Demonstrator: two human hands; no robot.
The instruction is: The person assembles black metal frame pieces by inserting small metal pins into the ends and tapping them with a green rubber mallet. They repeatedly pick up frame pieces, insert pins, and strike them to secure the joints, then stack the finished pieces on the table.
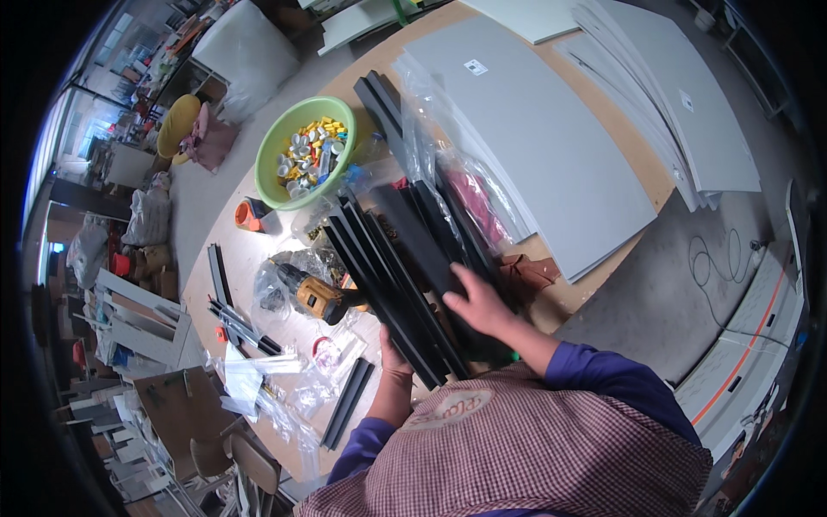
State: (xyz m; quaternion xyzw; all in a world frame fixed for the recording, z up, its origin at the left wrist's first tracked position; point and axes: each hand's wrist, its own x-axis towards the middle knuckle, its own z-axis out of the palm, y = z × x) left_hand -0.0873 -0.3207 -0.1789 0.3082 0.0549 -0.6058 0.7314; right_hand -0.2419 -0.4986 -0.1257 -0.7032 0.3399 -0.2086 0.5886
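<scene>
Several long black channel profiles (381, 284) lie bundled side by side in front of me. At the bundle's lower left edge is my left hand (393, 355), its fingers partly hidden beneath the profiles. My right hand (479, 302) rests over a wide dark profile (420, 239) on the right, thumb and fingers apart; its contact with the profile is unclear. A yellow and black cordless drill (316, 296) lies left of the bundle on clear plastic bags. Farther left are thinner black profiles (242, 326), and a short black profile (347, 404) lies near my left forearm.
A green basin (263, 155) of plastic caps and small parts stands beyond the drill, with an orange tape dispenser (249, 214) near it. Grey panels (530, 123) are stacked at the back right. Plastic wrap (284, 394) covers part of the table's near left.
</scene>
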